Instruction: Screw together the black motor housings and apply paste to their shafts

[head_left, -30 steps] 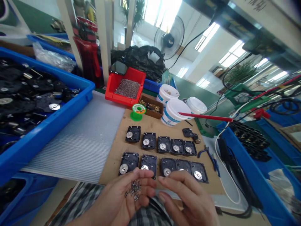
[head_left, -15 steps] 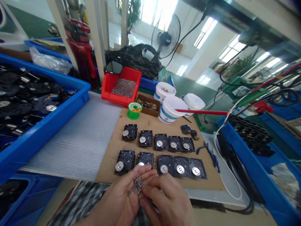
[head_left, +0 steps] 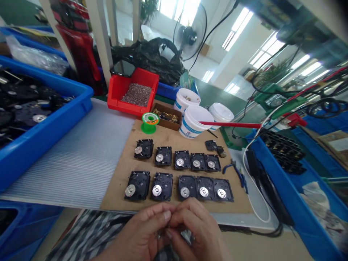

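Note:
My left hand (head_left: 148, 228) and my right hand (head_left: 194, 228) meet at the front edge of the brown board (head_left: 163, 136). The fingers of my left hand curl over, with small screws partly visible below them. My right hand's fingers are bent inward against the left; what they pinch is hidden. Beyond my hands, two rows of black square housings with silver discs lie on the board. The front row has a housing at its left end (head_left: 138, 185) and three touching ones at the right (head_left: 203, 188). The back row (head_left: 181, 159) is similar.
A red bin (head_left: 118, 90) of screws, a brown box (head_left: 170, 125) of brass parts, a green spool (head_left: 149, 127) and white buckets (head_left: 193, 125) stand behind. Blue pliers (head_left: 237, 172) lie right. Blue crates (head_left: 54, 127) flank the table.
My left hand has curled from an open palm of screws, and most screws are now covered. Both hands are closer together. The view has shifted slightly.

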The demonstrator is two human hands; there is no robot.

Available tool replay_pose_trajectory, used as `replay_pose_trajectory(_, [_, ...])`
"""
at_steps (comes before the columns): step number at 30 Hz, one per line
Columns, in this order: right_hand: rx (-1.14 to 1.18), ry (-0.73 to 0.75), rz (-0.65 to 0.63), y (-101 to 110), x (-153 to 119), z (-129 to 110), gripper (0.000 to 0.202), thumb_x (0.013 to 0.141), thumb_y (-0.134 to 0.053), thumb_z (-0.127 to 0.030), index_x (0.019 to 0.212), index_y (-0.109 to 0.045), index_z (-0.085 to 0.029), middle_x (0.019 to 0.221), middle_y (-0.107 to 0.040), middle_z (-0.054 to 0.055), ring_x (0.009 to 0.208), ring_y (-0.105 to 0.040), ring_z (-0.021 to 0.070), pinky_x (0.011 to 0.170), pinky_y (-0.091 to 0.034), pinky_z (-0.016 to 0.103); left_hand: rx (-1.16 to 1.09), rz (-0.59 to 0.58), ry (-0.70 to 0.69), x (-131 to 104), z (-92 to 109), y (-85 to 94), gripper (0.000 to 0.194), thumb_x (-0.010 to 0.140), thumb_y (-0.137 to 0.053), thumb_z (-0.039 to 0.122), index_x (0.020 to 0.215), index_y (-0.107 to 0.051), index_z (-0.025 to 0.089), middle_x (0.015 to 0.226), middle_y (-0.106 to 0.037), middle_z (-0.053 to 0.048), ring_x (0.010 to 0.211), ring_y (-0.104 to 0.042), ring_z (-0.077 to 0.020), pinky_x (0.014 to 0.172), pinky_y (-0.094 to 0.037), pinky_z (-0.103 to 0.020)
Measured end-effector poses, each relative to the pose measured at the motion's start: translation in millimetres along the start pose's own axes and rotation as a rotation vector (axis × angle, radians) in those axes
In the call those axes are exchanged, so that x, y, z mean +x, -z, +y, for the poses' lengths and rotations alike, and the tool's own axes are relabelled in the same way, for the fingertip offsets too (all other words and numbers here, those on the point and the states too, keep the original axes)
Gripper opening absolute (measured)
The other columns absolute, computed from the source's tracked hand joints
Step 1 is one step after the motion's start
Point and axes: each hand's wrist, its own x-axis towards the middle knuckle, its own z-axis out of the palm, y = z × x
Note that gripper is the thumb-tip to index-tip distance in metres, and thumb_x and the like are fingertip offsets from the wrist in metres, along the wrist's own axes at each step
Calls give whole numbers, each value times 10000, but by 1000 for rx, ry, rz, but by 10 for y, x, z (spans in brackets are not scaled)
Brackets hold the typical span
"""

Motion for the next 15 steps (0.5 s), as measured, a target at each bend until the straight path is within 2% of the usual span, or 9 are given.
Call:
replay_pose_trajectory(4, [92,-66,-27,44,26,7,119,769,-556,-77,747,-575,-193,730,-561,-8,682,-567,119,582,-436,196,29,-53,10,54,2,-4,291,603,-867,365,746,-740,146,753,-667,-22,756,-588,-144,709,-473,-244])
replay_pose_trajectory(9, [155,-89,-117,214,87,-10,119,835,-578,-90,795,-580,-203,783,-568,-17,711,-575,99,636,-456,188,41,-45,-8,133,17,-27,309,593,-832,390,720,-710,136,732,-657,-26,723,-587,-142,654,-457,-229])
replay_pose_trajectory(10, [138,-87,-121,256,106,20,119,855,-577,-98,815,-592,-208,789,-576,-18,723,-581,101,644,-460,188,96,-45,-12,145,19,-31,319,611,-806,416,717,-696,136,693,-639,-14,651,-560,-124,590,-426,-214])
replay_pose_trajectory(12, [51,-89,-65,328,155,144,106,889,-580,-122,851,-617,-215,802,-591,-13,745,-590,110,654,-465,194,284,-46,-1,161,31,-48,329,681,-723,456,752,-679,138,578,-558,30,484,-417,-80,464,-294,-199])
replay_pose_trajectory(14, [-120,-83,38,369,219,342,80,900,-592,-144,867,-637,-201,808,-598,3,747,-593,128,654,-468,216,494,-37,18,169,61,-85,305,773,-609,434,822,-681,142,491,-429,82,419,-269,-73,440,-194,-215])
replay_pose_trajectory(15, [-219,-64,74,374,252,454,75,901,-593,-147,865,-646,-186,811,-602,14,742,-596,139,655,-470,231,606,-41,11,173,82,-110,289,808,-556,399,854,-688,146,476,-385,93,418,-254,-83,449,-197,-221])
